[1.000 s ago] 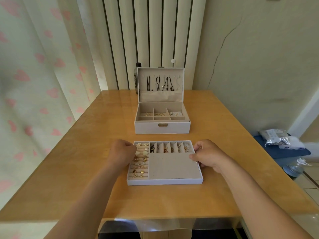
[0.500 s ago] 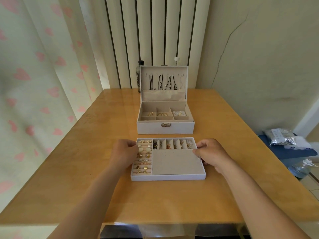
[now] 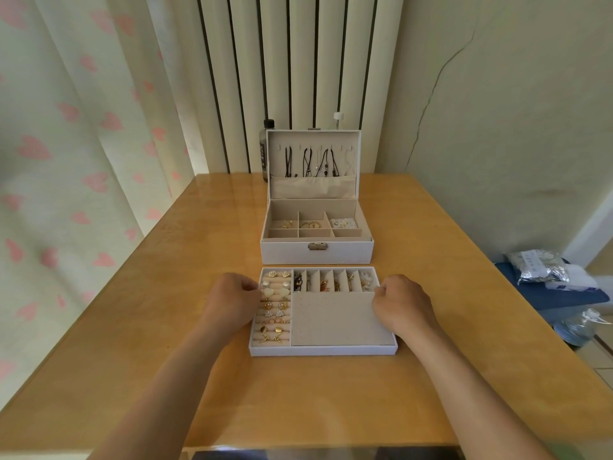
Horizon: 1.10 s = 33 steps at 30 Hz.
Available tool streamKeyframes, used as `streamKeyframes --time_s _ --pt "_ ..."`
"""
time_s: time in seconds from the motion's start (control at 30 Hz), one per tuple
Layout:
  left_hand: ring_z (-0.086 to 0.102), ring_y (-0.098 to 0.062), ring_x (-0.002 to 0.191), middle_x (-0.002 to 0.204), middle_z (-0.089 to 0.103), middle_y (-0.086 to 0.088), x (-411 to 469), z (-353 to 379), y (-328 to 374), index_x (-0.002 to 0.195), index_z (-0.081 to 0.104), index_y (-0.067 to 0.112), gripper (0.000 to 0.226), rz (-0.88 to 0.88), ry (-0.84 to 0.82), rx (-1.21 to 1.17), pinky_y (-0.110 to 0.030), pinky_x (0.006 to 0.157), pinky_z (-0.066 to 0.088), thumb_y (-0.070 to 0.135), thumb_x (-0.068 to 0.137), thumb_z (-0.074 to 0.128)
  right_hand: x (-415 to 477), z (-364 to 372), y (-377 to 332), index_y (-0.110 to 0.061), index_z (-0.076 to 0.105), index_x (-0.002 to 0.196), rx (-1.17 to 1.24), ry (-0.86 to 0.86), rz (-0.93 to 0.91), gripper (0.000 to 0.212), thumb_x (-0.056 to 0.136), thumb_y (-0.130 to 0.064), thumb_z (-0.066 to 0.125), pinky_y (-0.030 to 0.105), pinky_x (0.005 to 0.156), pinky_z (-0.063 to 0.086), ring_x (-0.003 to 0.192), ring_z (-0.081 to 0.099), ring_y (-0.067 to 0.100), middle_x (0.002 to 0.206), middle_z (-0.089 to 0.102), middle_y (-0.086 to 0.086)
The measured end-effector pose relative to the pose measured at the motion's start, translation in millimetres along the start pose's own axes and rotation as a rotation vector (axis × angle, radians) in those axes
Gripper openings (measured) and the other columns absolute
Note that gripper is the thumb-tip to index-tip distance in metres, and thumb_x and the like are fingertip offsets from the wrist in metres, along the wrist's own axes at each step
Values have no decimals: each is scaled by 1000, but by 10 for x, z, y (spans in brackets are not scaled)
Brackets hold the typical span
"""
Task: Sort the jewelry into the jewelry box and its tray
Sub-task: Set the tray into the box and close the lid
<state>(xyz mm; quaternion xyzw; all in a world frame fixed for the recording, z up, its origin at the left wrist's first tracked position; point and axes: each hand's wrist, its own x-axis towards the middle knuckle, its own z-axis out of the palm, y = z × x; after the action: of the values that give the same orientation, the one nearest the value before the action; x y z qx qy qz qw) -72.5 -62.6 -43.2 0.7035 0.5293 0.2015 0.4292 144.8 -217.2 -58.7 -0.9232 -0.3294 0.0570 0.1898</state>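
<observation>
A white jewelry tray [image 3: 321,350] lies on the wooden table in front of me, with rings [image 3: 274,305] in rows at its left and small pieces in slots along its far side. My left hand [image 3: 232,302] grips the tray's left edge and my right hand [image 3: 403,303] grips its right edge. Just beyond stands the open white jewelry box [image 3: 316,252], necklaces [image 3: 311,162] hanging inside its lid, gold pieces in its far compartments.
The wooden table [image 3: 139,327] stands against a striped wall, with a heart-patterned curtain at the left. A dark bottle [image 3: 266,147] stands behind the box. Right of the table are silver bags [image 3: 537,268] on a blue surface.
The tray, held at both sides, has moved slightly away from me toward the box. Both hands keep their hold on its edges.
</observation>
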Motion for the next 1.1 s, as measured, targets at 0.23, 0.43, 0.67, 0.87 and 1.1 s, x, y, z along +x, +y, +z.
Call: streamKeyframes --time_s 0.23,0.43,0.67,0.87,1.1 --pt "70 -21 78 78 73 -3 67 40 50 79 73 15 22 26 13 14 -40 70 59 9 92 56 86 16 18 -15 45 68 37 12 -19 32 99 -22 42 30 50 29 65 47 24 69 53 1" --pt "71 -28 72 71 73 -10 203 21 9 74 73 7 22 4 -18 38 -42 66 60 13 88 58 173 8 35 -15 44 60 117 -15 12 29 89 -20 46 30 52 30 59 46 26 60 52 1" --pt "64 -21 107 113 68 -3 640 18 206 126 63 16 34 89 44 -303 -46 101 52 36 102 50 624 -153 -167 -20 62 118 775 -9 109 29 93 -28 50 33 88 46 102 57 14 113 62 -7" --pt "39 -8 136 146 46 14 906 204 228 152 40 28 59 159 -83 -257 -33 115 28 59 102 36 823 -43 -331 -17 46 146 1043 -102 10 45 103 -30 48 21 107 40 121 53 -2 135 57 -13" --pt "52 29 87 86 62 44 990 289 269 99 49 52 38 317 22 -247 2 72 38 16 106 40 885 118 -387 -43 57 88 988 115 -53 34 103 -15 46 7 66 46 79 59 -11 79 56 -30"
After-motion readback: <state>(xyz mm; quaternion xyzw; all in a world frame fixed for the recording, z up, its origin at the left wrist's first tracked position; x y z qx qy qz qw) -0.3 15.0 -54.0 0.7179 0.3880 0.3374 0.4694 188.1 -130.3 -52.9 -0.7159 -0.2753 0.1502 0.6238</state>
